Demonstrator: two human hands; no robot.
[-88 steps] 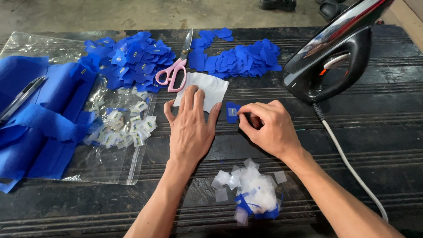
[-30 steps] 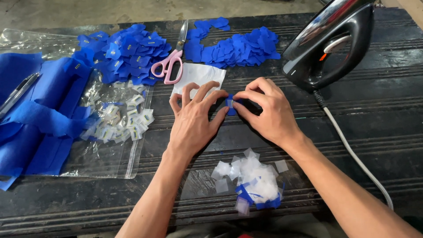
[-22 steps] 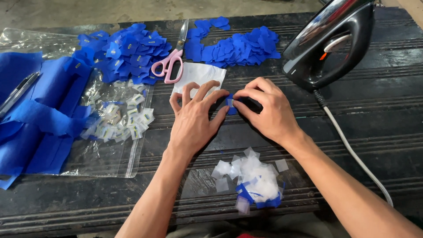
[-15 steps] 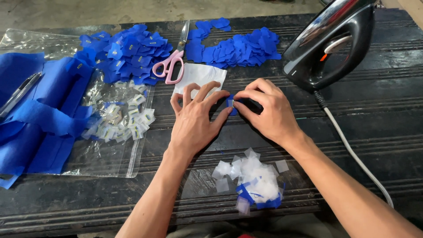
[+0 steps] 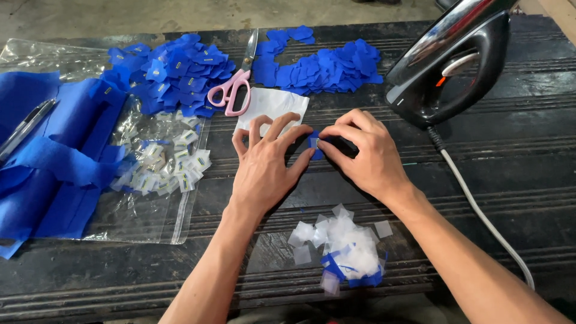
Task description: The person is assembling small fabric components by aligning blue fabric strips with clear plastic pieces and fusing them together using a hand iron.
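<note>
The left hand [image 5: 264, 168] lies flat on the dark table [image 5: 516, 150], its fingers spread open, with the fingertips touching a tiny blue patch [image 5: 314, 144]. The right hand [image 5: 366, 156] is curled over, and its thumb and first finger pinch the same blue patch from the other side, so the patch sits right between the two hands. Just past the left fingertips lies a white sheet [image 5: 271, 105], and beyond that are pink scissors [image 5: 235, 90] and a heap of blue pieces [image 5: 324, 63]. Off past the right knuckles stands a black iron [image 5: 450, 66] with a white cord [image 5: 480, 210]. Behind both wrists is a little pile of white and blue scraps [image 5: 342, 252]. Far out from the left thumb side is a clear bag [image 5: 156, 174] with small tags on it, beside blue cloth [image 5: 42, 162]. Compared with half a second ago, almost nothing has changed: both hands have stayed on the patch in the same place.
</note>
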